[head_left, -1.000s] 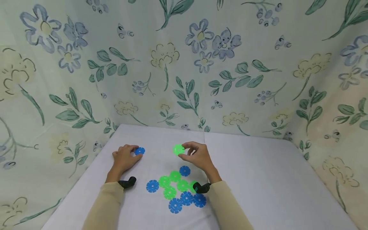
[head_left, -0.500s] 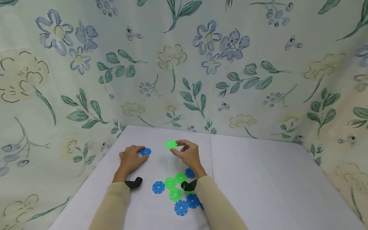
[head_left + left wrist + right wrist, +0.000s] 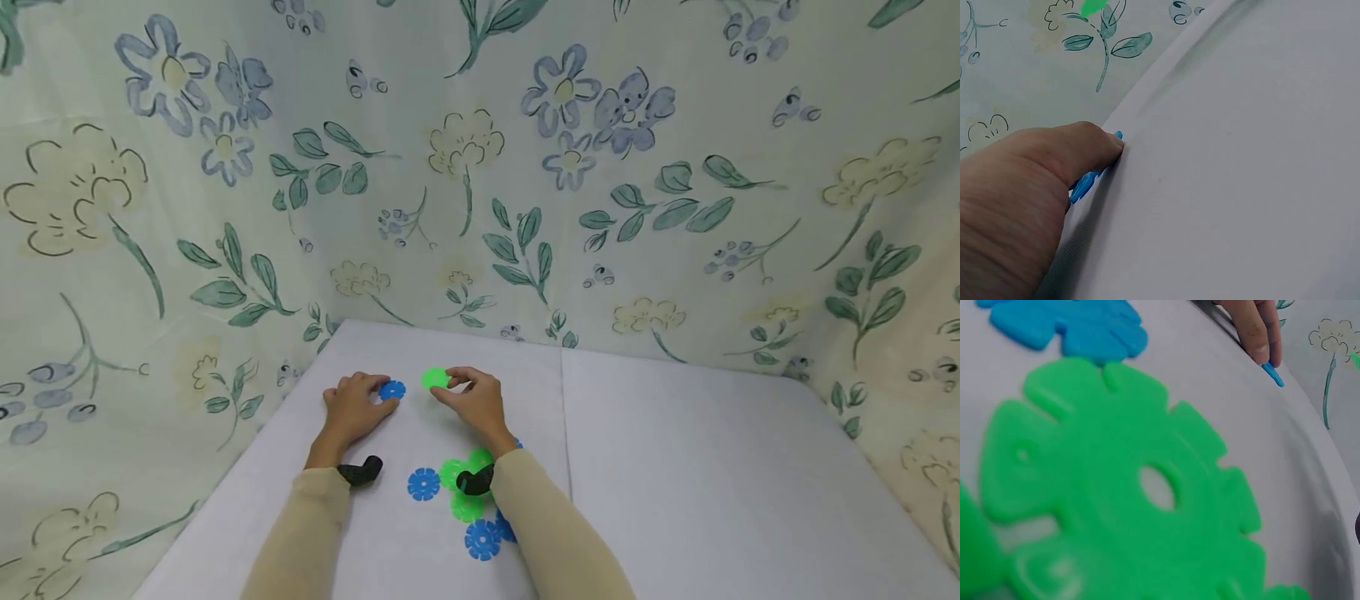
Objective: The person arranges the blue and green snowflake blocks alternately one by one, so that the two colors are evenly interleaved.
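Observation:
My left hand (image 3: 356, 408) pinches a blue slotted plastic disc (image 3: 397, 387), a flower-shaped building snowflake, between thumb and fingers close over the table's far left. To its right, my right hand (image 3: 478, 404) holds a green disc (image 3: 434, 379) of the same kind by its right edge. A small gap separates the two discs in the head view. In the left wrist view the thumb (image 3: 1079, 147) covers most of the blue disc (image 3: 1085, 186). Only a sliver of the held green disc (image 3: 1355, 360) shows at the right wrist view's edge.
Nearer the body lie several loose discs, green (image 3: 467, 507) and blue (image 3: 475, 543), partly hidden under the right forearm. One blue disc (image 3: 417, 483) lies at their left. A white cloth covers the table (image 3: 675, 467), and a floral curtain (image 3: 480, 308) stands behind it.
The right hand has moved left with the green disc, closing toward the blue one. The left hand keeps its hold, and the head view has turned slightly left.

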Demonstrator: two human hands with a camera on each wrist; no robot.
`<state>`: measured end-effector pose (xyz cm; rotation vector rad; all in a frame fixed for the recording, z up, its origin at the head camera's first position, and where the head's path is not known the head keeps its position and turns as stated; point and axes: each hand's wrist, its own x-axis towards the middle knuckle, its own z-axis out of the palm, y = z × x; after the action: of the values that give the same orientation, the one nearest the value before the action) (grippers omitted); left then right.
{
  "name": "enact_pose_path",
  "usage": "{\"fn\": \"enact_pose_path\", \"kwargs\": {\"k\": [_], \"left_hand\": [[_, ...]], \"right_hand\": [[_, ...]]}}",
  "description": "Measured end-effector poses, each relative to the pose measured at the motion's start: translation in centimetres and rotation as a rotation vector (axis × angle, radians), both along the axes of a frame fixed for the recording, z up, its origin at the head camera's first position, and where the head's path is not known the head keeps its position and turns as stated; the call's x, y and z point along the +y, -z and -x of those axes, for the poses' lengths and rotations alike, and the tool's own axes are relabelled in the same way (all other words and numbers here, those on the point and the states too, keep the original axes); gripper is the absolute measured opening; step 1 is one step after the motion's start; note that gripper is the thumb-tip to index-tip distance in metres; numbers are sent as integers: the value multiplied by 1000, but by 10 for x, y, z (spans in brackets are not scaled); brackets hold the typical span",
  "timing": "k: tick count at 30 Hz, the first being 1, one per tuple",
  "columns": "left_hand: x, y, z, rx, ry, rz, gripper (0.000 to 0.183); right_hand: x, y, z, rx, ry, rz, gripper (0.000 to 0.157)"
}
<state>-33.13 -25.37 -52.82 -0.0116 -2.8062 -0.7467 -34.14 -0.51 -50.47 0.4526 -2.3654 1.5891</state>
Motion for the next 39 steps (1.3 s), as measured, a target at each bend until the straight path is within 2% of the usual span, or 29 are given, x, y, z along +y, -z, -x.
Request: {"fn": "enact_pose_path", "kwargs": {"k": [7, 12, 21, 28, 39], "left_hand": [[0, -1, 1, 14, 7, 5, 55], [1, -4, 3, 12, 6, 13, 55], [0, -7, 2, 7, 4, 18, 55], [1, -6, 0, 5, 11, 20, 55], [3, -8, -2, 16, 10, 18, 55]], "right_hand": [[-17, 2, 2, -105, 53, -89, 38], [-25, -1, 5, -142, 103, -172, 41], [-37, 3, 4, -86, 150, -381, 40], [-42, 4, 0, -98, 174, -520, 40], [-45, 5, 0, -133, 182, -559, 41]]}}
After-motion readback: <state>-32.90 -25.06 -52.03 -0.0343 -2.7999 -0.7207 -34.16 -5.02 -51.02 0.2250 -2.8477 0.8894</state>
